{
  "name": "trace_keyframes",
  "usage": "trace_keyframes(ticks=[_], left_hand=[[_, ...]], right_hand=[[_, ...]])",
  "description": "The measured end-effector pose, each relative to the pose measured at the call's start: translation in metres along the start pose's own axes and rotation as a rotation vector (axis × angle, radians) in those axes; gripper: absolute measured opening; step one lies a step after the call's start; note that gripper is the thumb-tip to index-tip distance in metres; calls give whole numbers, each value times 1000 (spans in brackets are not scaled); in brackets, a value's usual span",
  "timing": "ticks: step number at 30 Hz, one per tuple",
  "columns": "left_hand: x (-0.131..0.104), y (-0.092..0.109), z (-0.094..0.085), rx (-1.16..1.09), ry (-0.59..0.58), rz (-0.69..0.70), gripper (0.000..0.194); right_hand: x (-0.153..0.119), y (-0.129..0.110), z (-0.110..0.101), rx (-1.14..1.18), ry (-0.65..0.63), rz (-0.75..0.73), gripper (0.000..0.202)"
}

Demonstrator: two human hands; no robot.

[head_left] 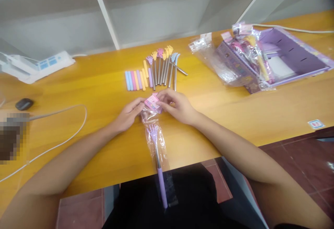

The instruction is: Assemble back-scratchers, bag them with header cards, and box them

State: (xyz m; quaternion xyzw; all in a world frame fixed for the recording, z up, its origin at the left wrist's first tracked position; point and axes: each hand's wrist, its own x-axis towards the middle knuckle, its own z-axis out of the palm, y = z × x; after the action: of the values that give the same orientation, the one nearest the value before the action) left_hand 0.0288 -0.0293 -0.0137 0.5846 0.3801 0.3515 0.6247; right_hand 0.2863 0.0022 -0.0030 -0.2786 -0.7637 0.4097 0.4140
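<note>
A purple back scratcher (161,183) lies inside a clear plastic sleeve (167,149), its handle end reaching past the table's front edge. At the sleeve's top is a pink printed header card (152,103). My left hand (130,113) pinches the card's left side and the plastic below it. My right hand (180,106) grips the card's right side between thumb and fingers. Just beyond my hands lie several metal scratcher rods (164,69) with small hand-shaped heads in yellow, purple, pink and blue. Left of them is a row of coloured handles (137,80).
At the right, a purple box (294,58) holds packaged scratchers (257,60), with clear plastic sleeves (216,62) beside it. A white power strip (49,63), a black earbud-like case (24,104) and a white cable (75,131) lie at the left. A sticker (316,124) marks the right edge.
</note>
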Motion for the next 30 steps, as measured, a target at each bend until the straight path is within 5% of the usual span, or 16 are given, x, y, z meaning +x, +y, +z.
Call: trace_keyframes(ticks=[12, 30], left_hand=[[1, 0, 0, -10, -1, -2, 43], [0, -3, 0, 84, 57, 27, 38]], right_hand=[[2, -1, -4, -194, -20, -157, 14], [0, -5, -6, -177, -112, -152, 22]])
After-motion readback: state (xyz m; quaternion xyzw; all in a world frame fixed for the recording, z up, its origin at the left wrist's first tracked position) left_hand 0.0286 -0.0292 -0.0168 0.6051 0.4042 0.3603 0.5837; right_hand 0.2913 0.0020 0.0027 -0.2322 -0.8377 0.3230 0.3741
